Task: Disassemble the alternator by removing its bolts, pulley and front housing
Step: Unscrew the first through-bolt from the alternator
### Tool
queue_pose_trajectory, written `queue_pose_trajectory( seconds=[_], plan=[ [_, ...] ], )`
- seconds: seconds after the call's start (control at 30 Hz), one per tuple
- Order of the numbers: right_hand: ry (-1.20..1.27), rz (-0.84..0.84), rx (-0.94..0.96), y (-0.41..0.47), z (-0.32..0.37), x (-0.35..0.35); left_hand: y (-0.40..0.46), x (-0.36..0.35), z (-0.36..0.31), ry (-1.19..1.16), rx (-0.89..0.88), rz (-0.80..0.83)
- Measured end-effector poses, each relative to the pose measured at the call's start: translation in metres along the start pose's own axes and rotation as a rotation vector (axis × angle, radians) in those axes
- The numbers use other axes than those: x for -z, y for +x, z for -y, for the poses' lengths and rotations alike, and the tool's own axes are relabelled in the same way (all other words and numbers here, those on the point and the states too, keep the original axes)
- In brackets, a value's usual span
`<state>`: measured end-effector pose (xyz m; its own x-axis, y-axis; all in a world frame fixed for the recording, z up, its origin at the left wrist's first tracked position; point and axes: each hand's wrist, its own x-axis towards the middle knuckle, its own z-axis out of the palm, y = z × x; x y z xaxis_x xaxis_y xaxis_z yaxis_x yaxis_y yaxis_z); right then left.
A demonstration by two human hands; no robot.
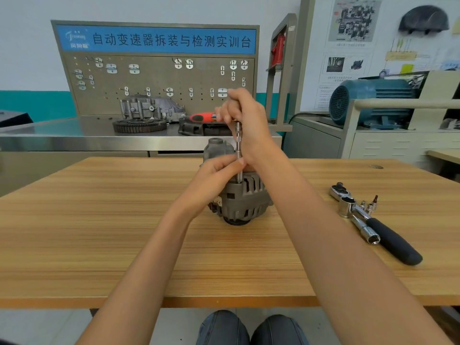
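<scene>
A grey alternator (245,195) stands on the wooden table (99,220), resting on its pulley end with its slotted housing toward me. A thin metal driver (239,145) stands upright with its tip at the top edge of the housing. My right hand (245,115) grips the upper end of the driver from above. My left hand (219,173) lies against the alternator's upper left side, and its fingertips pinch the lower shaft of the driver. The bolt under the tip is hidden.
A ratchet wrench with a black handle (390,237), a long socket (366,229) and small bits (371,204) lie on the table's right side. Behind it, a steel bench (74,135) carries a gear ring, a metal casing and a pegboard. A blue motor (371,100) stands at the right.
</scene>
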<state>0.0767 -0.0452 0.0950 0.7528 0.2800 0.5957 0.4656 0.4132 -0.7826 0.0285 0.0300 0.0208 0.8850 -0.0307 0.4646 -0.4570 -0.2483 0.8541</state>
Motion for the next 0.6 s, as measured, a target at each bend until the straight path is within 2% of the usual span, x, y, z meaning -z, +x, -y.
queue_pose_trajectory(
  seconds=[0.07, 0.13, 0.27, 0.33, 0.43, 0.6],
  plan=[
    [0.056, 0.003, -0.005, 0.0, -0.001, 0.001, -0.001, 0.0, 0.0, -0.009, -0.002, 0.002],
    [-0.013, -0.079, 0.071, -0.003, -0.004, -0.001, -0.001, -0.001, -0.001, -0.003, -0.017, -0.009],
    [-0.451, -0.327, 0.416, -0.009, -0.014, -0.01, -0.002, -0.001, 0.0, 0.021, -0.05, -0.027],
    [-0.575, -0.384, 0.491, -0.009, -0.014, -0.013, -0.001, -0.002, 0.003, 0.039, -0.049, -0.047],
    [-0.528, -0.35, 0.445, -0.006, -0.011, -0.011, 0.0, -0.004, 0.004, 0.019, -0.058, -0.07],
    [-0.165, -0.141, 0.163, -0.001, -0.007, -0.002, 0.002, -0.001, 0.003, -0.019, -0.029, 0.011]
  ],
)
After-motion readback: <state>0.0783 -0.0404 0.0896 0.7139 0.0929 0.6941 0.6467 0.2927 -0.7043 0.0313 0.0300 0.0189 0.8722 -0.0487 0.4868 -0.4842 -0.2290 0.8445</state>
